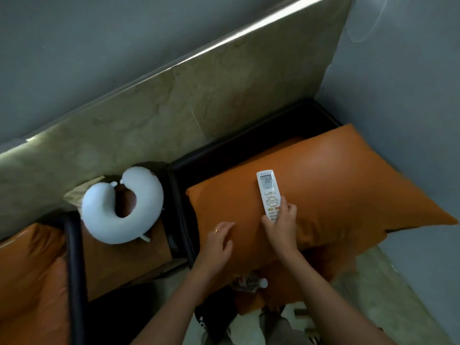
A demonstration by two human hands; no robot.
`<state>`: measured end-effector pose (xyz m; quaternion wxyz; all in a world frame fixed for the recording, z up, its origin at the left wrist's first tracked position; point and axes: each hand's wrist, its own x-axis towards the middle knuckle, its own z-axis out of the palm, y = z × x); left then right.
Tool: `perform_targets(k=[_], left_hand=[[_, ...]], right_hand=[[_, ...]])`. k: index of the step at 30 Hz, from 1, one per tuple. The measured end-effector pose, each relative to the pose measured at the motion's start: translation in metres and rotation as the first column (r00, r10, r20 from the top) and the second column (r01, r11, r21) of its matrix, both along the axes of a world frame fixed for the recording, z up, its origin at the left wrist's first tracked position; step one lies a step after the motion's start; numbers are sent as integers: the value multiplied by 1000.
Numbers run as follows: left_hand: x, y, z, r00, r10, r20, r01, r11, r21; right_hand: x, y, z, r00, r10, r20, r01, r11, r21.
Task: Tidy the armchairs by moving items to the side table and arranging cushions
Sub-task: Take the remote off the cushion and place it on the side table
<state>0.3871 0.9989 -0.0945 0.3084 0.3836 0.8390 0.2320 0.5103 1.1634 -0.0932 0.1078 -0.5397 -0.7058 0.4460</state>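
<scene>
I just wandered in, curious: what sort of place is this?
Likely a sitting corner in a home or guest room: a dark armchair with a big orange cushion, a white neck pillow beside it, and an air-conditioner remote held by the right hand.

Head cam, steep down, close over cushion (336,190)

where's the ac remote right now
In the head view, the remote lies right of centre on the orange cushion, its lower end gripped by the right hand, the left hand just to its left.
</scene>
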Motion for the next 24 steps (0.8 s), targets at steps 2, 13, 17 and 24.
perform_targets(k=[2,13,17,24], left_hand=[[-2,-36,-4,999,41,18,-41,999,-13],[-14,-190,-29,851,496,173,-490,868,-80],[-26,-237,-36,765,612,201,-610,788,-83],[-51,-322,-51,667,712,217,-706,698,-118]], right_hand=[[-9,-10,3,997,65,-46,-66,998,-19],[-67,-93,2,857,509,-75,-514,852,-95],[-92,-127,-3,784,618,-60,-620,776,-113],[-159,-196,-10,676,737,-18,-734,670,-113]])
